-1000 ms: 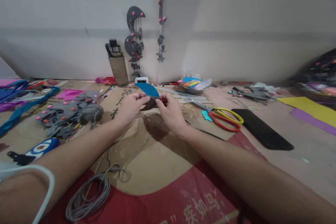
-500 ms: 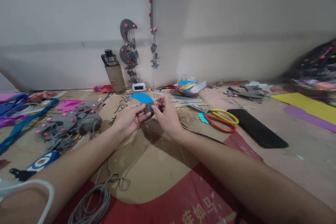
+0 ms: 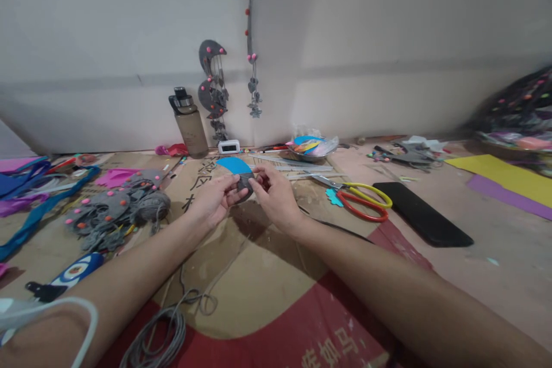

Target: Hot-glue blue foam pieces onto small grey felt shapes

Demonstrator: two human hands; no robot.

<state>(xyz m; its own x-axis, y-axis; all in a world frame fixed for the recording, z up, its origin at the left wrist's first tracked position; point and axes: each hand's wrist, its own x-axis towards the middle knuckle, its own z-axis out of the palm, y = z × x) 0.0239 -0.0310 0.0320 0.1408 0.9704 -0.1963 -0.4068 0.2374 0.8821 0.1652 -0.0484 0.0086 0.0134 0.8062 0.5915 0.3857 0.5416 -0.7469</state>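
Observation:
My left hand [image 3: 214, 200] and my right hand [image 3: 273, 195] meet over the middle of the cardboard-covered floor. Together they pinch a flat felt piece [image 3: 236, 169], blue on its upper curved part and dark grey lower down between my fingertips. The fingers of both hands are closed on it. A grey cord [image 3: 160, 338] lies coiled below my left forearm, and a strand of it runs up toward my hands.
Scissors with red and yellow handles [image 3: 361, 199] and a black phone [image 3: 422, 214] lie to the right. A pile of grey felt shapes and a yarn ball [image 3: 115, 211] sit to the left. A bottle [image 3: 188, 125], a small clock [image 3: 228, 146] and hanging grey ornaments [image 3: 212, 87] stand by the wall.
My view has tipped up a little, so everything sits lower in the picture. My hands keep pinching the felt piece, and the blue part shows less than before.

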